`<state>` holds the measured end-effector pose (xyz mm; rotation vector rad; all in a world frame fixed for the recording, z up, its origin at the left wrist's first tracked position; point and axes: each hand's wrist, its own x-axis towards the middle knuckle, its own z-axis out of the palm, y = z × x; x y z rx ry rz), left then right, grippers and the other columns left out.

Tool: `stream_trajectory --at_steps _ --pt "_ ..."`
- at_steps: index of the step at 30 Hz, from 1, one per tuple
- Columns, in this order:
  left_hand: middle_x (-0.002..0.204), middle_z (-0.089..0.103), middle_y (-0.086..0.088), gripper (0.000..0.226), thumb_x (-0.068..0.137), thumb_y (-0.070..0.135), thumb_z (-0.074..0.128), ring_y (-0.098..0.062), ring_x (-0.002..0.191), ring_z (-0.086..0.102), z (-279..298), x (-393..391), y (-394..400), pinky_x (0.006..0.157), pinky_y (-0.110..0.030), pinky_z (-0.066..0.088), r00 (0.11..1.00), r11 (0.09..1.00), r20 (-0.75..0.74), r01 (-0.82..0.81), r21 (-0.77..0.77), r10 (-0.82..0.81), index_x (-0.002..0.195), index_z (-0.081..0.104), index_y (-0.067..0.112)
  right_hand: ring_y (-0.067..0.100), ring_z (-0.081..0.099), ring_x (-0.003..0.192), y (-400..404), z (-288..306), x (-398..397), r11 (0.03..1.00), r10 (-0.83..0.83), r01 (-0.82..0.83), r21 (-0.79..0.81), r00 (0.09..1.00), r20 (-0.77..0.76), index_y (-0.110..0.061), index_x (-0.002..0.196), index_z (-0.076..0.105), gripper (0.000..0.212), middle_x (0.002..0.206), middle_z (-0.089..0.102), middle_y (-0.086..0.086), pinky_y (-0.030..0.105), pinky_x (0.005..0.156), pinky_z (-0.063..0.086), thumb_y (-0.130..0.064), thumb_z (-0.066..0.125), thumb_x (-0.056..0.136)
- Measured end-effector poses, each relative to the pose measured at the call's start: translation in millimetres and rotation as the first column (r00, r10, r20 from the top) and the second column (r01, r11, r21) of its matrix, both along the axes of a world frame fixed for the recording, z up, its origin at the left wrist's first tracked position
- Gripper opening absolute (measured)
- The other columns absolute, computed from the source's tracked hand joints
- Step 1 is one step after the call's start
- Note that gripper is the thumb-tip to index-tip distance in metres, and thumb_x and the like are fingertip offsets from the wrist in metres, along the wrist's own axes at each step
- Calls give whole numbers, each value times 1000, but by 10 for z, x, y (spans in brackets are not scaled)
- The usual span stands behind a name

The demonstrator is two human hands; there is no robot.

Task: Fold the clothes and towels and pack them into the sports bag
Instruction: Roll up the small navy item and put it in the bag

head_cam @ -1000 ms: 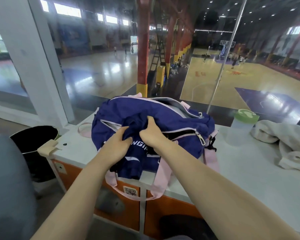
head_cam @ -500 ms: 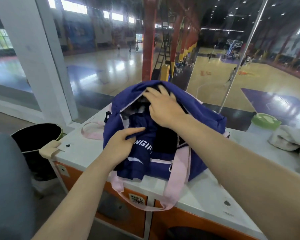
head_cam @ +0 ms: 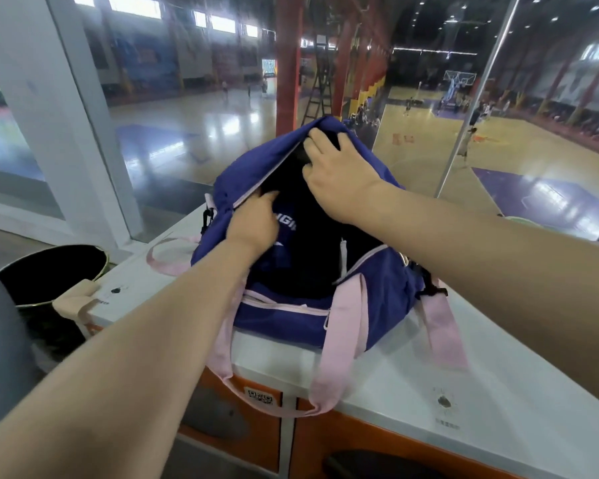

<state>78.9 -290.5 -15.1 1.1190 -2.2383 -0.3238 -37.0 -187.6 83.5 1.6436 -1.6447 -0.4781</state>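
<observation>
A navy sports bag (head_cam: 281, 316) with pink straps stands on the white counter (head_cam: 498, 392), its top opening gaping toward me. My right hand (head_cam: 339, 174) holds the bag's upper flap raised, fingertips hooked over its edge. My left hand (head_cam: 256, 221) grips a dark navy garment with white lettering (head_cam: 289, 225) and has it partly inside the opening. Most of the garment is lost in the dark interior of the bag.
A black bin (head_cam: 49, 271) stands on the floor left of the counter. Orange cabinet fronts (head_cam: 360, 440) sit under the counter edge. A glass pane right behind the bag looks onto a sports hall. A green lid (head_cam: 523, 221) peeks out above my right forearm.
My right hand went from the front of the bag to its top flap and lifted it. My left hand pushed the navy garment, which hung over the front edge, up into the opening.
</observation>
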Motion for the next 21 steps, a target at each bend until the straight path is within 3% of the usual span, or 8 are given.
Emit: stream_trajectory --at_steps 3,5,7,10,14,17,19,21 --pt "136 51 -22 41 91 4 47 -37 124 52 -7 122 -171 102 -43 41 912 990 392 -141 27 119 132 52 5 34 -1 149 12 -44 -31 999 2 1 35 997 -82 -7 150 29 52 162 2 19 51 116 16 -27 37 103" --pt "136 52 -21 37 94 6 47 -36 124 53 29 147 -276 103 -43 41 844 985 512 -169 -28 159 130 55 4 33 -4 150 34 -85 -47 998 -2 9 61 993 -119 -9 151 27 53 162 -2 17 50 117 14 -29 38 103" --pt "139 50 -21 38 97 9 45 -36 128 48 79 157 -386 108 -44 37 828 983 531 -173 -64 180 133 54 3 33 -5 150 65 -102 -56 997 3 6 75 992 -126 -10 150 29 52 162 -2 18 49 117 14 -29 39 103" --pt "145 45 -20 40 100 13 43 -36 134 40 160 197 -490 113 -38 26 821 985 556 -169 24 128 139 48 2 32 -3 150 113 -113 -38 994 74 -63 93 990 -118 -11 148 35 48 162 2 18 48 117 12 -26 38 102" --pt "136 52 -20 37 101 15 40 -38 128 45 198 231 -476 107 -42 32 795 976 582 -217 11 170 132 53 1 32 0 150 125 -177 36 980 162 -151 129 983 -83 -15 146 40 45 162 7 17 48 118 9 -26 39 102" --pt "125 60 -21 32 96 16 46 -40 115 54 204 140 -335 99 -47 42 915 990 391 -48 -132 97 121 62 4 32 1 150 133 -171 6 983 147 -138 118 987 -65 -15 146 39 46 162 9 17 48 118 10 -26 39 101" --pt "114 66 -20 29 94 23 47 -38 103 60 111 122 -259 91 -44 47 937 966 349 94 -243 -3 112 66 11 31 1 150 151 -143 -17 983 138 -130 129 989 -58 -14 146 38 46 161 9 17 48 117 11 -26 38 101" --pt "134 57 -17 45 97 45 39 -37 121 52 -69 141 -158 105 -43 38 882 995 471 46 -93 3 132 55 22 30 2 150 162 -131 -9 982 141 -133 135 989 -45 -14 146 38 46 161 10 17 48 117 11 -26 38 101"
